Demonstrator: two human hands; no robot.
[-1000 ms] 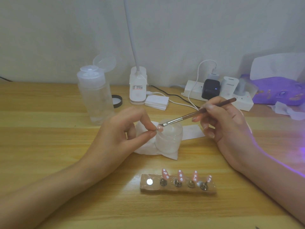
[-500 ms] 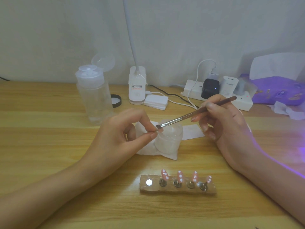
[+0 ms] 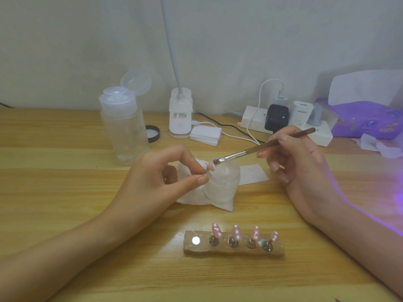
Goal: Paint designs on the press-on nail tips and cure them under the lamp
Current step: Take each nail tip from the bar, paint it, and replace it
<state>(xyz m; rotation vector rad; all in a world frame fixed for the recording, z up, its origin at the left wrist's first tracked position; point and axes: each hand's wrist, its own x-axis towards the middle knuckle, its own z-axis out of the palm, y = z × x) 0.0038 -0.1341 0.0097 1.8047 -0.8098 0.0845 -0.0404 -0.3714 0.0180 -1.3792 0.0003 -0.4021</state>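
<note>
Nail tip in work: pink, on a small metal stud, pinched between thumb and forefinger of the left hand, with the other fingers curled behind. It sits between the two hands, just over the near rim of the frosted jar.

Right hand grips the brush pen-style, fingers wrapped round the handle. The bristle end is just beside the tip, on its far-right side. Can't tell if it touches. Any design on this tip is too small to read.

Nearer me than both hands is the holder block. Four pink tips stand on it on studs, each with white dots. The slot at the left-hand end is bare, only a shiny disc. My read is that the held tip belongs there.

Progress, as a judgement: four of five painted, the fifth in hand. Can't tell whether those four are cured. A purple glow on the table outboard of the right forearm suggests a curing lamp running on that side, but the lamp itself isn't visible. Left to do: finish this tip, seat it, cure.

Further out:
- Tissue under the jar.
- Paper slip just left of the right hand.
- Clear pump bottle beyond the left hand, lid flipped up.
- Power strip beyond the right hand.
</note>
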